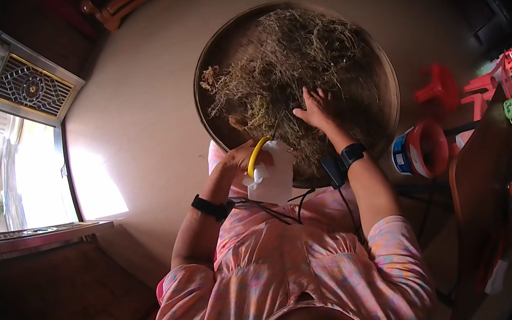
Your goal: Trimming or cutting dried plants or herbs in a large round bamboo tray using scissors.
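Note:
A wide round tray lies before me, heaped with dried plant stems. My left hand is at the tray's near left edge, partly hidden behind a curved yellow handle and a white sheet or bag; its hold on them is not clear. A thin dark tip by the yellow handle points at the stems. Over the middle of the heap is my right hand, palm down with fingers spread, touching or just above the stems. Both wrists wear black bands with cables.
At the right stand a red and blue bucket, a red plastic stool and a wooden tabletop. Dark cables cross my lap. A patterned metal door stands open at the left. Wooden furniture is at the top.

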A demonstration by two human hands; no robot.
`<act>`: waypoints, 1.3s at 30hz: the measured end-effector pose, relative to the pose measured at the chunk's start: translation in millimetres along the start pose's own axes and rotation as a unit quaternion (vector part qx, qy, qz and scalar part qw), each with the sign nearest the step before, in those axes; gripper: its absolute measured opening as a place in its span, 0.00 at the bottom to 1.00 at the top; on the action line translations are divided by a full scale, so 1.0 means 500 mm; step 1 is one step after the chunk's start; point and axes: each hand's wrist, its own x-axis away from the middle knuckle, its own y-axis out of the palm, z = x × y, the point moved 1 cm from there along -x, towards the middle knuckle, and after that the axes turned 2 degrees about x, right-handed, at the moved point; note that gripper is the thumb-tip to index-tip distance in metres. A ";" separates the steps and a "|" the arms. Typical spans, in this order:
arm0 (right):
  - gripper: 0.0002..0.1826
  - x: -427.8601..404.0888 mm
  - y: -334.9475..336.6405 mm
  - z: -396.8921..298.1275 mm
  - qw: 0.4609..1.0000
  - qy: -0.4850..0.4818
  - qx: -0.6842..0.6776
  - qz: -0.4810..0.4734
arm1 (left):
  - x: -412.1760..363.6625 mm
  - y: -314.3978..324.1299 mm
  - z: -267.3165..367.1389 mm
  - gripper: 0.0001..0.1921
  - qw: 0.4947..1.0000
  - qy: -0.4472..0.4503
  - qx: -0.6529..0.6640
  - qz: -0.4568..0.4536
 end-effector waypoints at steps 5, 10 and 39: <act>0.19 0.013 0.029 0.005 0.994 -0.049 -0.031 0.094 | -0.051 -0.019 0.020 0.11 0.986 0.096 -0.122 -0.053; 0.10 0.032 0.026 -0.006 0.984 -0.064 0.012 0.164 | -0.161 -0.036 0.065 0.13 0.974 -0.058 -0.218 -0.037; 0.17 0.074 0.007 0.029 0.999 0.008 0.008 0.052 | -0.170 -0.078 0.123 0.10 0.970 -0.122 -0.210 0.022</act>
